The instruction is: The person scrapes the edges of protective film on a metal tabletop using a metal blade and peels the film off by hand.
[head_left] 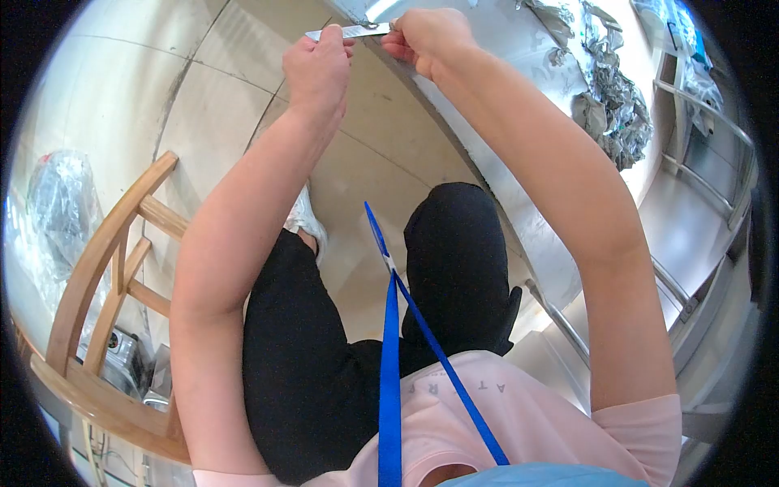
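Observation:
Near the top of the head view, a narrow flat silver-white strip [365, 31] spans the gap between my two hands. The thumb of my left hand [318, 71] presses on its left part, with the fingers curled beneath. At the other end, my right hand [434, 36] pinches the strip, its fingers bent and partly hidden. What kind of strip it is cannot be made out. Both hands are raised and stretched forward, the right one over the edge of a metal-topped table [519, 138].
Crumpled grey foil-like wrapping [613, 114] lies on the table at right. A wooden chair [105, 243] stands at left, near a clear plastic bag [61, 195]. Metal rails [706, 105] run along the far right. A blue lanyard [389, 357] hangs over my lap.

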A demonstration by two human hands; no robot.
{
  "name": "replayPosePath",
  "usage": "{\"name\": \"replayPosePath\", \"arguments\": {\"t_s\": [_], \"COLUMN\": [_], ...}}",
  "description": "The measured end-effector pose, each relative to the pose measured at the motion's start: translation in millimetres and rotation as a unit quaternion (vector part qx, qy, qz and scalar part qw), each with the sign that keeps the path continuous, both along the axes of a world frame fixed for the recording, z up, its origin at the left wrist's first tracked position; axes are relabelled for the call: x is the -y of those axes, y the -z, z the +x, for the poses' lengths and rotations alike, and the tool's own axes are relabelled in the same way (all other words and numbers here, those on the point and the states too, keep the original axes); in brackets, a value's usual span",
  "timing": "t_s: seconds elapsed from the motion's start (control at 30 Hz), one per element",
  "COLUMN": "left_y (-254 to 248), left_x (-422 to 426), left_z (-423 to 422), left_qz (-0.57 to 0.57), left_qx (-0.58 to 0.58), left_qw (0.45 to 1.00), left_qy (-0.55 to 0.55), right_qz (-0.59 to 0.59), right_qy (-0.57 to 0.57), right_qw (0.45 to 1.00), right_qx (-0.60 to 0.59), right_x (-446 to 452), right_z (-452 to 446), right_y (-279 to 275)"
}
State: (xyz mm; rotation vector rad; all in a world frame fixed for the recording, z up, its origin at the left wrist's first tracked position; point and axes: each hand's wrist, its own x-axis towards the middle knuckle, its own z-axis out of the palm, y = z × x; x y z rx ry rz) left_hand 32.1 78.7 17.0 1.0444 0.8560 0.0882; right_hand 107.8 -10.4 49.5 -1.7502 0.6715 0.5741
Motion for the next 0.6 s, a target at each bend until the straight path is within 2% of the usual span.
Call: {"name": "replayPosePath", "arguments": {"t_s": [0.13, 0.27, 0.43, 0.53, 0.6], "left_y": [0, -3, 29, 14, 5], "left_x": [-4, -13, -27, -21, -13], "left_z": [7, 15, 27, 21, 13], "left_qz": [0.008, -0.004, 0.016, 0.022, 0.028], "left_qx": [0.001, -0.001, -0.005, 0.001, 0.005], "left_qw": [1.000, 1.000, 0.999, 1.000, 0.999], "left_qy": [0.002, 0.003, 0.032, 0.021, 0.017], "right_qz": [-0.025, 0.004, 0.006, 0.009, -0.013], "right_qy": [0.024, 0.030, 0.068, 0.063, 0.001], "right_qw": [0.999, 1.000, 0.997, 0.998, 1.000], "right_qx": [-0.018, -0.002, -0.027, -0.011, -0.027], "right_x": [-8, -13, -19, -18, -8], "right_z": [4, 11, 19, 16, 12], "right_y": [-2, 13, 7, 6, 9]}}
